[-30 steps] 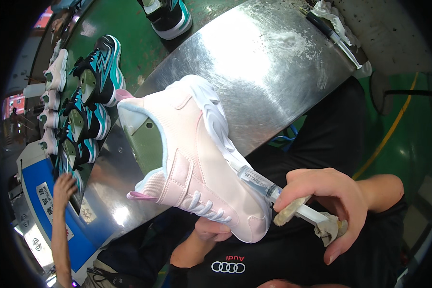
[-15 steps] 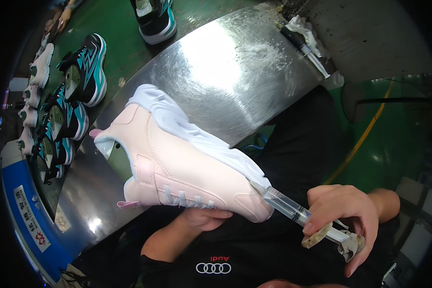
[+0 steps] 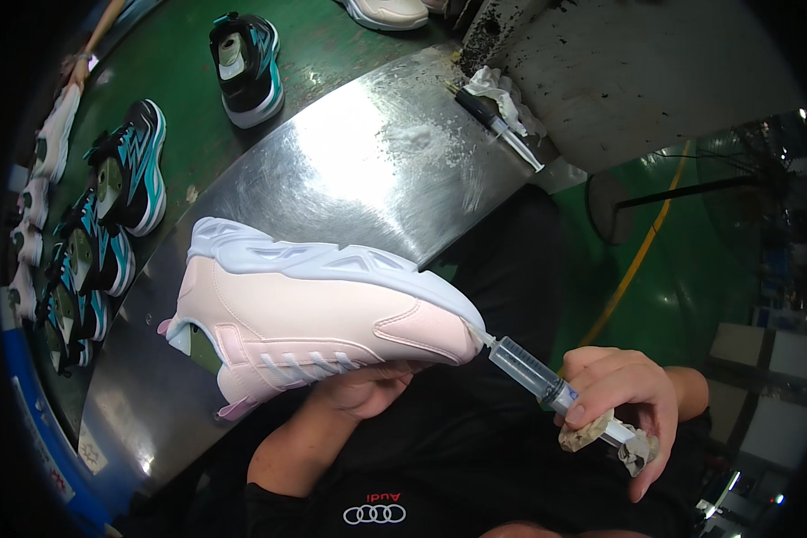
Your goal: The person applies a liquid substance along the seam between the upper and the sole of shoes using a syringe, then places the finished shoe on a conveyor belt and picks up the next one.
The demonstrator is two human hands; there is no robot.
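A pale pink sneaker (image 3: 332,309) with a thick white sole is held up over my lap, sole facing away from me and toe to the right. My left hand (image 3: 368,390) grips it from below near the laces; its fingertips are hidden behind the upper. In my right hand (image 3: 632,394) is a clear syringe (image 3: 527,372), with wrinkled, dirty whitish wrapping around its flange and plunger end. The syringe tip touches or nearly touches the seam between sole and upper at the toe. A green shoe last (image 3: 204,350) shows inside the opening.
Beyond the sneaker lies a shiny metal plate (image 3: 332,170) on a green work surface (image 3: 179,67). A black-handled tool (image 3: 493,121) and crumpled white paper (image 3: 502,94) rest at its far right. Several black and teal sneakers (image 3: 139,166) and pale pink ones stand at the left.
The sneaker has turned, its sole now facing more directly away from me. The syringe tip has shifted along the seam toward the front of the toe. My whole view has shifted slightly.
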